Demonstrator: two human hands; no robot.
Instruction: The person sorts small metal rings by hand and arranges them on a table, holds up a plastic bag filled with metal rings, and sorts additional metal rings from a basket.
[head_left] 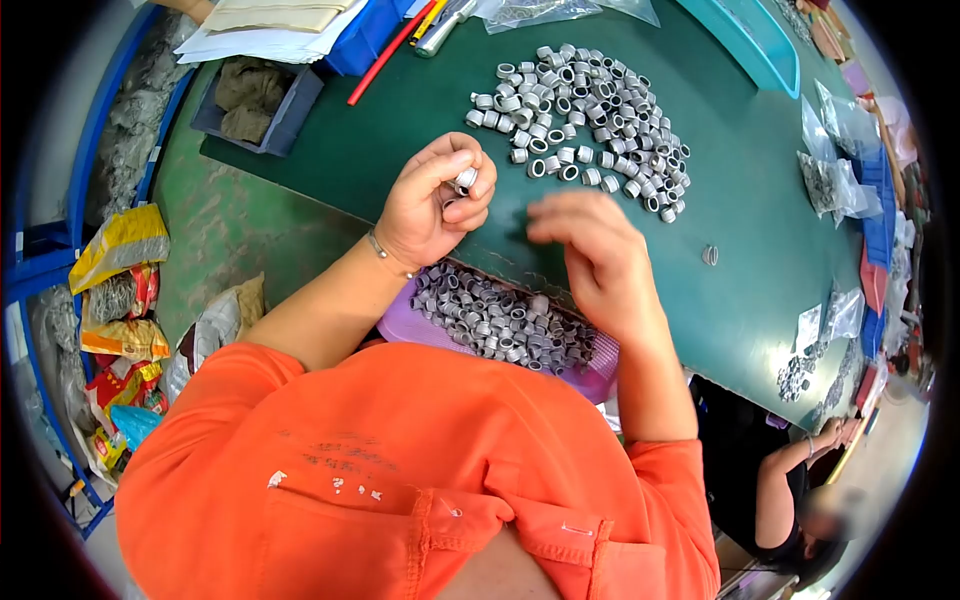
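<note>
My left hand is closed, pinching a small grey metal ring between thumb and fingers above the table's near edge. My right hand hovers over the green table, its fingers apart and slightly blurred, with nothing visible in them. Beyond both hands, a large pile of similar grey metal rings spreads over the tabletop. A single ring lies apart, to the right of my right hand. Below the hands, at the table edge, a purple basket holds many more rings.
The green table bears a turquoise tray, a red stick, pens and plastic bags. A grey bin with cloth stands at the left. Filled bags sit on blue shelving. Another person sits at lower right.
</note>
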